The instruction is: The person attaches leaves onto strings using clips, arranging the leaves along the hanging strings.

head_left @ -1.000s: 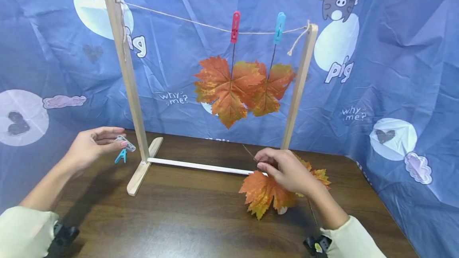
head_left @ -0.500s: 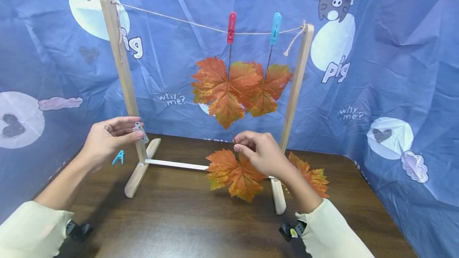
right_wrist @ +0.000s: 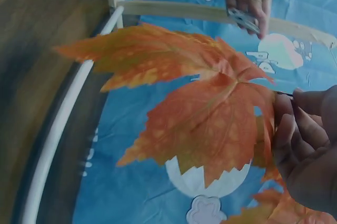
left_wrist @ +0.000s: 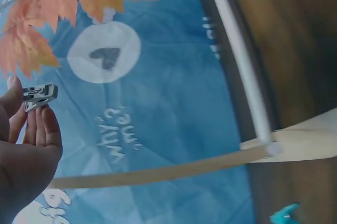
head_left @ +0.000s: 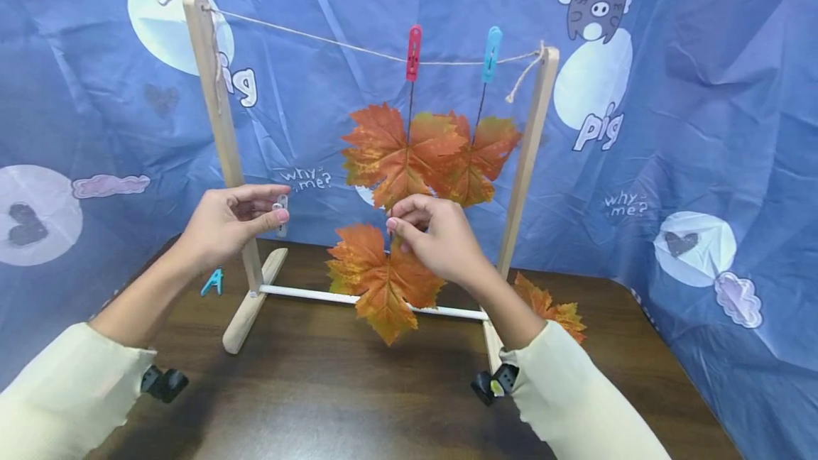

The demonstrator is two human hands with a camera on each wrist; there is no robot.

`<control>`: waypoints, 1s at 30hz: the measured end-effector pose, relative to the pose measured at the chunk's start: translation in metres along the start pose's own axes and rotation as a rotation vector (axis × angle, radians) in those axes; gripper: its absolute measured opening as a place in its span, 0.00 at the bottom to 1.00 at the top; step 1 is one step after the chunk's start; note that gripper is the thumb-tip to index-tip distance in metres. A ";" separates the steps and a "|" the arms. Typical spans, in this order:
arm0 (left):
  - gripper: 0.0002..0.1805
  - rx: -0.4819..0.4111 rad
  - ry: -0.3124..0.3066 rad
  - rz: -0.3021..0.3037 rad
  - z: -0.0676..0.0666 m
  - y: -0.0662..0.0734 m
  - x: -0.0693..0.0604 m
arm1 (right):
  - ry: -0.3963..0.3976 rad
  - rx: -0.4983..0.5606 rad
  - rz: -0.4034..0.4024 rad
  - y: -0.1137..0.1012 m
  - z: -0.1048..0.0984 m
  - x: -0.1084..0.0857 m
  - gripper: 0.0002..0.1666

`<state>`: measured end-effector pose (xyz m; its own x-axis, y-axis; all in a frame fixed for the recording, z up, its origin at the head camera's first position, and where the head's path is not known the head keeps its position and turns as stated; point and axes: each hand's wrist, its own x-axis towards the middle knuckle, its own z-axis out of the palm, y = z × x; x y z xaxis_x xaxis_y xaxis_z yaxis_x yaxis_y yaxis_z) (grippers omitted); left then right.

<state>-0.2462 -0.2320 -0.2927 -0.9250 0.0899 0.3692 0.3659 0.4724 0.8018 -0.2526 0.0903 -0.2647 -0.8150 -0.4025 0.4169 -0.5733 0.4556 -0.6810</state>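
Note:
My left hand pinches a grey clothespin between thumb and fingers, in front of the rack's left post; the left wrist view shows the clothespin side-on. With thumb and fingertips my right hand pinches the thin stem of an orange maple leaf, which hangs down below the hand. That leaf fills much of the right wrist view. Behind the right hand, two more leaves hang from a string, one under a red clothespin, the other under a blue clothespin.
The wooden rack has a left post, a right post and a white bottom bar. A blue clothespin lies on the brown table at left. Another leaf lies at right, partly behind the right forearm.
My right hand has lifted the leaf by its stem from the table's right side, moving up and left. The left hand has moved right and up with the grey clothespin.

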 end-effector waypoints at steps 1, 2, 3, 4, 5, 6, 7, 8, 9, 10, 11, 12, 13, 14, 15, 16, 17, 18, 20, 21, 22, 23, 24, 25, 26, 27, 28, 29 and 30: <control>0.25 -0.007 -0.003 0.005 -0.001 0.005 0.003 | 0.006 0.010 0.004 -0.003 0.001 0.003 0.04; 0.26 -0.012 -0.002 0.010 -0.002 0.010 0.006 | 0.011 0.018 0.008 -0.006 0.002 0.006 0.04; 0.26 -0.010 0.003 0.017 -0.002 0.015 0.009 | 0.018 0.023 0.007 -0.008 0.003 0.009 0.05; 0.26 -0.017 0.012 0.022 -0.003 0.020 0.012 | 0.024 0.023 0.003 -0.012 0.004 0.012 0.05; 0.26 -0.023 0.023 0.027 -0.003 0.025 0.015 | 0.028 0.022 0.001 -0.015 0.005 0.015 0.05; 0.25 -0.031 0.035 0.039 -0.003 0.030 0.018 | 0.034 0.022 -0.004 -0.018 0.005 0.018 0.05; 0.25 -0.030 0.045 0.049 -0.004 0.035 0.021 | 0.036 0.019 -0.007 -0.021 0.005 0.021 0.05; 0.24 -0.035 0.054 0.059 -0.004 0.040 0.024 | 0.040 0.020 -0.012 -0.024 0.005 0.025 0.05; 0.24 -0.039 0.060 0.075 -0.004 0.045 0.027 | 0.044 0.019 -0.015 -0.027 0.004 0.028 0.05; 0.24 -0.042 0.062 0.088 -0.004 0.050 0.030 | 0.044 0.021 -0.012 -0.029 0.004 0.032 0.05; 0.24 -0.048 0.065 0.100 -0.005 0.054 0.033 | 0.044 0.024 -0.008 -0.032 0.003 0.035 0.06; 0.24 -0.050 0.068 0.115 -0.006 0.059 0.036 | 0.044 0.025 -0.006 -0.035 0.002 0.039 0.06; 0.24 -0.046 0.069 0.122 -0.006 0.065 0.038 | 0.043 0.027 0.000 -0.037 0.000 0.043 0.07; 0.24 -0.054 0.070 0.130 -0.007 0.070 0.041 | 0.046 0.027 0.003 -0.039 -0.001 0.047 0.07; 0.24 -0.050 0.073 0.140 -0.008 0.076 0.044 | 0.047 0.025 0.005 -0.042 -0.002 0.050 0.07; 0.24 -0.042 0.077 0.149 -0.009 0.081 0.047 | 0.049 0.028 0.011 -0.044 -0.003 0.054 0.07; 0.24 -0.039 0.082 0.157 -0.010 0.087 0.049 | 0.052 0.027 0.009 -0.047 -0.004 0.057 0.07; 0.24 -0.030 0.087 0.168 -0.011 0.092 0.052 | 0.055 0.023 0.006 -0.049 -0.005 0.061 0.07; 0.25 -0.014 0.103 0.194 -0.014 0.102 0.059 | 0.059 0.023 0.005 -0.054 -0.007 0.067 0.07; 0.25 -0.005 0.113 0.207 -0.015 0.106 0.062 | 0.060 0.022 0.004 -0.056 -0.008 0.071 0.08; 0.25 0.005 0.124 0.220 -0.016 0.111 0.065 | 0.062 0.021 0.007 -0.058 -0.009 0.074 0.08; 0.25 0.011 0.134 0.233 -0.017 0.115 0.068 | 0.066 0.017 0.007 -0.060 -0.010 0.077 0.08; 0.25 0.017 0.148 0.252 -0.017 0.120 0.071 | 0.070 0.014 0.011 -0.062 -0.011 0.079 0.08; 0.25 0.015 0.160 0.268 -0.017 0.124 0.074 | 0.074 0.016 0.020 -0.065 -0.012 0.082 0.09; 0.25 0.011 0.171 0.281 -0.018 0.128 0.077 | 0.078 0.013 0.026 -0.067 -0.013 0.085 0.09; 0.24 0.012 0.186 0.298 -0.018 0.133 0.079 | 0.082 0.014 0.030 -0.069 -0.014 0.087 0.09; 0.24 0.021 0.202 0.316 -0.018 0.137 0.082 | 0.085 0.015 0.035 -0.071 -0.015 0.090 0.09; 0.24 0.023 0.215 0.327 -0.019 0.140 0.085 | 0.086 0.014 0.038 -0.074 -0.016 0.092 0.10; 0.23 0.033 0.230 0.341 -0.019 0.144 0.087 | 0.087 0.014 0.043 -0.076 -0.017 0.094 0.10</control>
<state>-0.2724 -0.1732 -0.1364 -0.7031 0.0496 0.7094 0.6406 0.4772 0.6016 -0.2876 0.0310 -0.1636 -0.8432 -0.3122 0.4377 -0.5373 0.4590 -0.7076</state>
